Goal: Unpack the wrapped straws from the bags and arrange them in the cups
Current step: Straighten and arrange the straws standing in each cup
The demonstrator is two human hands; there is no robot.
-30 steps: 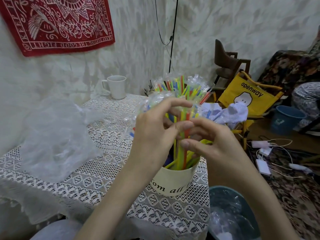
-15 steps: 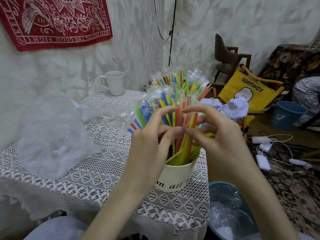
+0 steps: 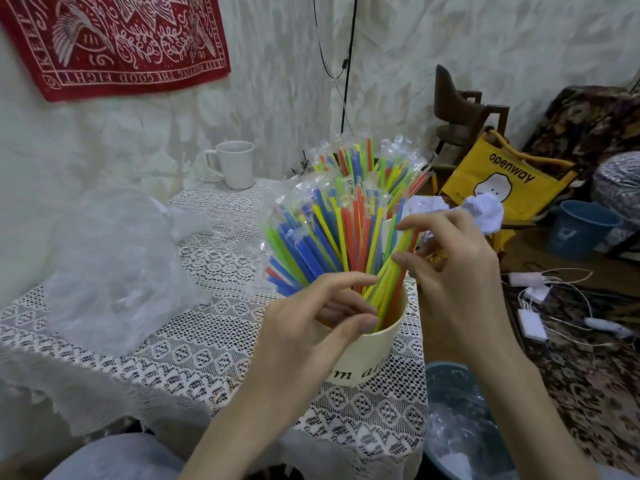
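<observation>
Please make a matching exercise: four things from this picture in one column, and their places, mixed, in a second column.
Things:
1. white mug
2. red cloth
3. cream cup
4. empty plastic bag

Places:
A. hanging on the wall
B. between the two hands, full of straws
C. at the table's far edge
D. on the table, left side

Pairs: 1-C, 2-A, 3-B, 4-D

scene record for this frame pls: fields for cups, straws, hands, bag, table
near cup: cream cup, dark lettering, full of wrapped straws fanned out
far cup: second straw bunch behind it; cup hidden
spare cup: white mug, by the wall
left hand: at cup rim, fingers among straws
right hand: fingers touching straws
bag: clear plastic bag, crumpled, left
table: lace cloth
</observation>
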